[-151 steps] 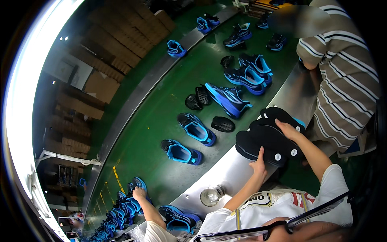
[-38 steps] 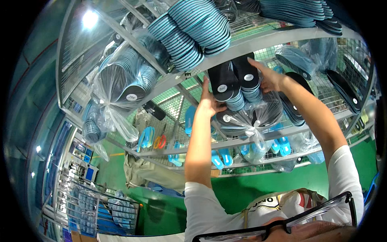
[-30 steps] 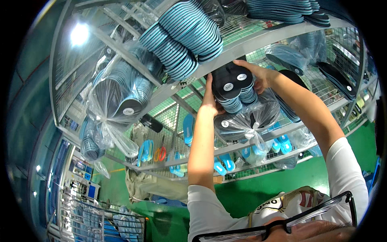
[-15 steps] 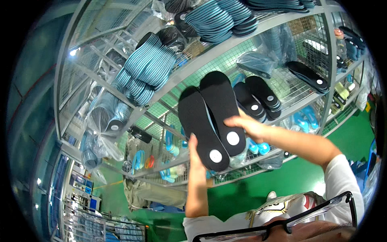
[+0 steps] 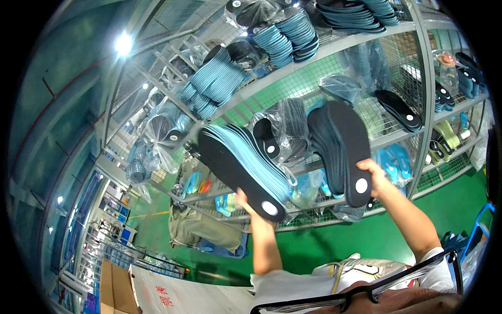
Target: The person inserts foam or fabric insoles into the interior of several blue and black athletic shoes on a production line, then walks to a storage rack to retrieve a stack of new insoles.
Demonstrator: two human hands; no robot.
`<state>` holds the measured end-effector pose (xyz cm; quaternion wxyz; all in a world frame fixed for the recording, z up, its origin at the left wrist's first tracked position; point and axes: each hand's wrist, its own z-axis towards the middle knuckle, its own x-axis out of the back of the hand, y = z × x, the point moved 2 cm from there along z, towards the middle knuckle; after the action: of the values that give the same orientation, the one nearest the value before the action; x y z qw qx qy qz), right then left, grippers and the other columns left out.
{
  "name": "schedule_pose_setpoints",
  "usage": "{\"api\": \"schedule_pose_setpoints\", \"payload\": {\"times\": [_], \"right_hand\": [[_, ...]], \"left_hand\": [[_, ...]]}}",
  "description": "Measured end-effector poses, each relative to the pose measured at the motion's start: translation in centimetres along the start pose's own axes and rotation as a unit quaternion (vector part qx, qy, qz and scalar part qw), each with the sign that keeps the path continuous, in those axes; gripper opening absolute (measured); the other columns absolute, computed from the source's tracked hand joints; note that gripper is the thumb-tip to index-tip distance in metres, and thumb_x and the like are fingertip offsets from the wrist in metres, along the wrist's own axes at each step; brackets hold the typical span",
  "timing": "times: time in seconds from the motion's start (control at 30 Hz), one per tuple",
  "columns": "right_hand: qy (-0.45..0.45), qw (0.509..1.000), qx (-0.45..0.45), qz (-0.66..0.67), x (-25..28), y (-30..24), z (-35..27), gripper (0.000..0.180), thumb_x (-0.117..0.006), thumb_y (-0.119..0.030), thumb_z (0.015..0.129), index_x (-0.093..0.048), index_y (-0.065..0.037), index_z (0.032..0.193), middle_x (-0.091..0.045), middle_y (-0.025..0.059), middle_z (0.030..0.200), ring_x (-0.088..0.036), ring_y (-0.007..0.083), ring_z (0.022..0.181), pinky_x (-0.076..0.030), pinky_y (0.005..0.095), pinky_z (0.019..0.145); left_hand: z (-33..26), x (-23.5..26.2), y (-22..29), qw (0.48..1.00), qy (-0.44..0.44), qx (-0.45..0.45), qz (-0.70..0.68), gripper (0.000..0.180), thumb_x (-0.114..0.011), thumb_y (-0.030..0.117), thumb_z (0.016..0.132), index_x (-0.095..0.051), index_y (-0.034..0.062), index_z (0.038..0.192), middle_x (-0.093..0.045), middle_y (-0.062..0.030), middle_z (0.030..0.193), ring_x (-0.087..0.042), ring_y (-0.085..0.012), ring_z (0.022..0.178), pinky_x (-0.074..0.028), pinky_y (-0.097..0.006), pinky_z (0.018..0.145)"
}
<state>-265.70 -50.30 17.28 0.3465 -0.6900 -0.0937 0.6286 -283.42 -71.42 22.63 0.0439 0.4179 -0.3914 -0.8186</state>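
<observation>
The left insole stack (image 5: pixel 243 170) and the right insole stack (image 5: pixel 342 152), close together half a second earlier, had come well apart before the wire rack (image 5: pixel 428 94). The left hand (image 5: pixel 256 215) gripped its stack near the heel end, thumb against the black top insole, light-blue edges facing inward; the right hand (image 5: pixel 377 180) clasped the other by its outer edge, most fingers hidden behind. A brown carton (image 5: pixel 112 288) had entered view at lower left
</observation>
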Motion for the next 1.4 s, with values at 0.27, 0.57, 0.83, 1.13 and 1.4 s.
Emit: {"api": "schedule_pose_setpoints", "payload": {"times": [0.27, 0.57, 0.83, 1.13, 1.4], "right_hand": [[0.078, 0.984, 0.154, 0.040, 6.2, 0.4, -0.7, 0.061, -0.055, -0.030, 0.058, -0.047, 0.002, 0.110, -0.055, 0.0161, 0.103, -0.055, 0.0289, 0.091, -0.044, 0.0397, 0.082], [0.176, 0.960, 0.187, 0.109, 18.6, 6.0, 0.5, 0.062, -0.056, -0.046, 0.061, -0.050, -0.002, 0.104, -0.053, 0.0108, 0.107, -0.049, 0.0270, 0.096, -0.039, 0.0387, 0.084], [0.284, 0.925, 0.227, 0.109, 23.1, 5.7, -8.9, 0.066, -0.059, -0.045, 0.057, -0.048, -0.002, 0.106, -0.051, 0.0116, 0.105, -0.049, 0.0276, 0.091, -0.041, 0.0381, 0.079], [0.472, 0.822, 0.300, 0.110, 21.3, 2.9, -34.0, 0.041, -0.057, -0.034, 0.064, -0.053, -0.004, 0.092, -0.056, 0.0091, 0.090, -0.053, 0.0235, 0.079, -0.045, 0.0359, 0.073], [0.485, 0.738, 0.415, 0.220, 14.1, -4.0, -49.7, 0.036, -0.054, -0.027, 0.070, -0.054, -0.001, 0.094, -0.060, 0.0118, 0.088, -0.059, 0.0238, 0.080, -0.047, 0.0364, 0.076]], "left_hand": [[10.7, 7.6, 2.1, 0.995, -0.017, 0.038, 0.090, 0.058, -0.051, 0.043, 0.070, -0.047, 0.0022, 0.111, -0.055, -0.0123, 0.105, -0.053, -0.0268, 0.095, -0.041, -0.038, 0.085], [10.4, 7.3, -1.7, 0.986, 0.048, 0.145, 0.066, 0.052, -0.053, 0.045, 0.074, -0.050, 0.0060, 0.108, -0.057, -0.0084, 0.098, -0.057, -0.0212, 0.087, -0.046, -0.034, 0.078], [12.6, 4.0, -2.4, 0.984, 0.056, 0.166, 0.042, 0.051, -0.054, 0.050, 0.071, -0.054, 0.0106, 0.104, -0.059, -0.0053, 0.096, -0.057, -0.0216, 0.087, -0.046, -0.037, 0.079], [5.3, -1.0, -6.7, 0.994, 0.109, 0.011, 0.003, 0.049, -0.047, 0.044, 0.074, -0.049, 0.0107, 0.110, -0.053, -0.0054, 0.107, -0.050, -0.0241, 0.097, -0.041, -0.040, 0.083], [-11.8, -22.9, -22.8, 0.956, -0.114, 0.269, -0.008, 0.051, -0.044, 0.036, 0.075, -0.045, 0.0018, 0.114, -0.053, -0.0124, 0.106, -0.052, -0.0247, 0.094, -0.042, -0.037, 0.083]]}}
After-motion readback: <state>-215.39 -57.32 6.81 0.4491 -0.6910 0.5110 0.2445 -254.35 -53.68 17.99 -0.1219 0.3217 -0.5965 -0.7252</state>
